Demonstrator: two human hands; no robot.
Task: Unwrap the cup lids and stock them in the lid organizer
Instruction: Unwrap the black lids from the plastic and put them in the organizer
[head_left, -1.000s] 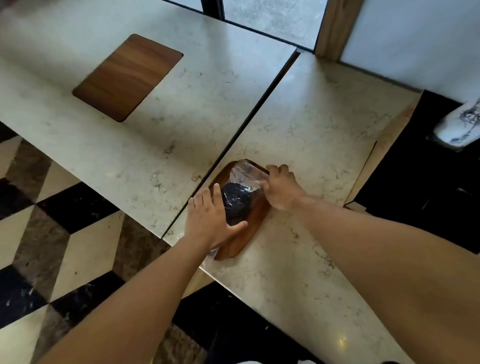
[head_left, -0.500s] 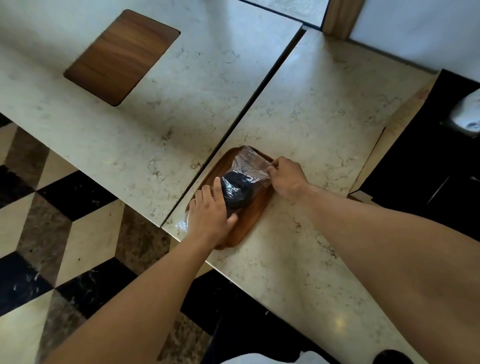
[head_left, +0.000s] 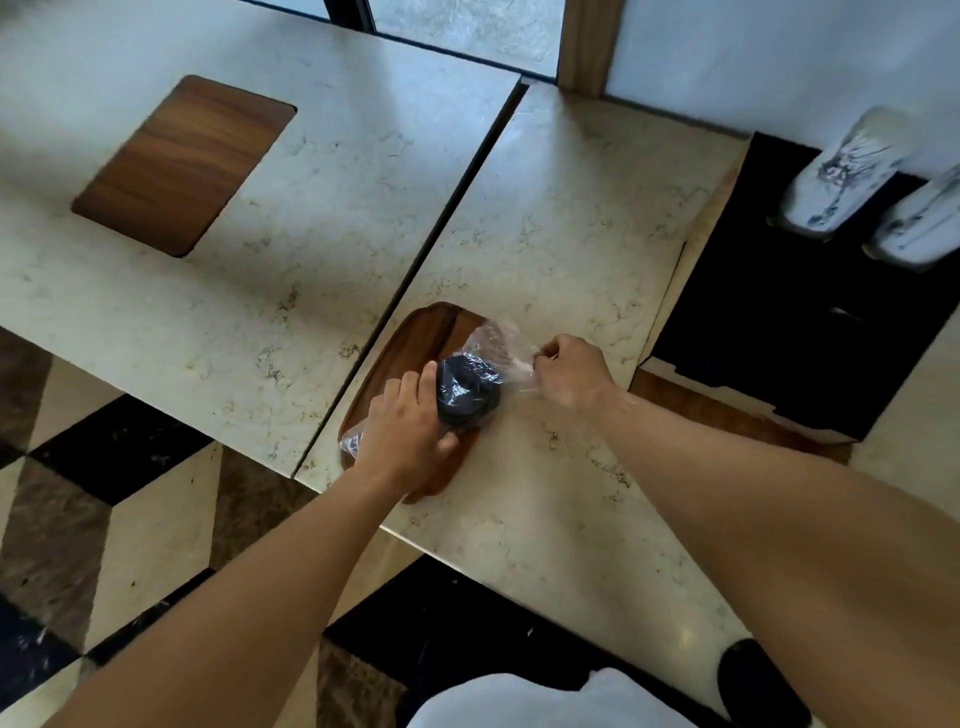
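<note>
Early days imo. The lids (head_left: 470, 392) are a dark stack, fully inside the clear wrap (head_left: 496, 345), lying on a wood tray (head_left: 426, 332) at the desk (head_left: 561, 249) edge. Left hand (head_left: 402, 431) is cupped over the near end of the pack w/ fingers curled around it, right hand (head_left: 569, 371) is closed, pinching the loose end of the plastic and pulling it out to the side. So no lids out yet, nothing stocked. The black organizer (head_left: 779, 332) sits well apart on the right, slots too dark to read tbh. Can't count lids thru the glare, and the pack's near end is hidden under the left hand.
</note>
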